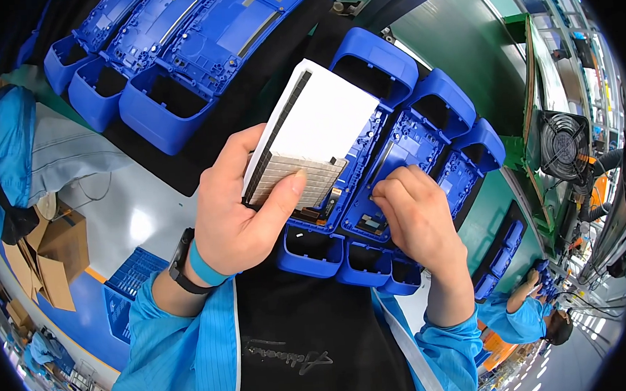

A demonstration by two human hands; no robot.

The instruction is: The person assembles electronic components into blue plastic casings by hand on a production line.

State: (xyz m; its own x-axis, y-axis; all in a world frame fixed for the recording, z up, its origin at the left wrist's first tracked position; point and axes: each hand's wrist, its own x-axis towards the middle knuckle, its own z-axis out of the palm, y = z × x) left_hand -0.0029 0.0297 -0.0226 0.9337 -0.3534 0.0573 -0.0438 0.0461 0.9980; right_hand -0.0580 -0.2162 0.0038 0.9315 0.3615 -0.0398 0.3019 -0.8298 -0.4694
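Black shirt cloth (317, 374) sits closest, at six o'clock, with an open light-blue smock (173, 369) on either side of it. Just off the middle, toward nine o'clock, the person's left hand (231, 211) clasps a white stack (322, 112), thumb pressed on top and the other fingers mostly hidden round the side and underneath. That stack tilts up toward twelve o'clock; a black strip runs along its left edge, and a silvery gridded sheet (319, 183) covers its lower part, right under the thumb. A black watch band (181, 264) and a blue wristband (204, 265) circle that wrist.

Between three and four o'clock, the right hand (418, 214) has its fingertips drawn together over the middle blue housing (406, 143); I cannot tell whether they pinch anything. Another housing (372, 48) lies partly beneath the stack, its looped end at one o'clock, and a third (482, 146) sits just beside the middle one, toward three.

Around eleven o'clock, more blue housings (168, 118) lie side by side on black cloth. Near three stands a round fan (564, 144); at four, a co-worker in blue (521, 319) bends by some small blue parts; around nine, an open cardboard box (65, 243) rests.
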